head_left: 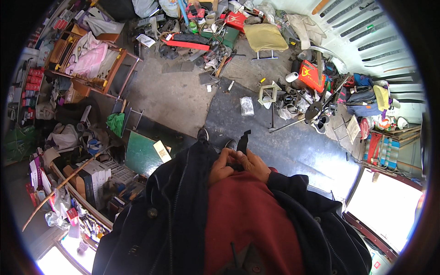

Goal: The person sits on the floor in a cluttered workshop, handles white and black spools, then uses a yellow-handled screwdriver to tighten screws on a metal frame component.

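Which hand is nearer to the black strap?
Right: the right hand is at the near end of the black strap; the left hand is farther off, to the strap's left.

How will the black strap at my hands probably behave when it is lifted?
The black strap looks thin and flat, so it is probably light and unlikely to roll. Its free end bends sideways, so it may be rather floppy.
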`<state>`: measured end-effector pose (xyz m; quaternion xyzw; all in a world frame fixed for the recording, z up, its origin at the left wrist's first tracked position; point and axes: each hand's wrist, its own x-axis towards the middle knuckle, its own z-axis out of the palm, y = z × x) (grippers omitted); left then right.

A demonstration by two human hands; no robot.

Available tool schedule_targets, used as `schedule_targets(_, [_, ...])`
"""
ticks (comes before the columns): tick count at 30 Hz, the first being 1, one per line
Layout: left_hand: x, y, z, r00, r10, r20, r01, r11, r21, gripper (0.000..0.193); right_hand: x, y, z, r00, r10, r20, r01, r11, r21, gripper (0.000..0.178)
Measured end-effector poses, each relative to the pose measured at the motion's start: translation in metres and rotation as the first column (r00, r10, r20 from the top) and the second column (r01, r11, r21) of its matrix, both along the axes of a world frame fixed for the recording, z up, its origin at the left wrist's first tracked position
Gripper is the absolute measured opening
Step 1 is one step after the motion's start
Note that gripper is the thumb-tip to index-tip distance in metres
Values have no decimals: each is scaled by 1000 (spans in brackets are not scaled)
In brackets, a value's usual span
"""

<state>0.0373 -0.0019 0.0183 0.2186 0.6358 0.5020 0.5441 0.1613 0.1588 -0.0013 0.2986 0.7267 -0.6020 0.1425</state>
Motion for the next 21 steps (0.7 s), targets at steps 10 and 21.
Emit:
schedule_targets(10, [7, -6, 16, 993, 106, 52, -111, 988, 104, 48, -1, -6, 6, 996, 89, -19, -89, 995, -41, 83])
schedule_targets(21, [9, -11, 6, 996, 75, 48, -75, 997, -13, 40, -10, -7, 22, 973, 232, 14, -232, 972, -28, 82])
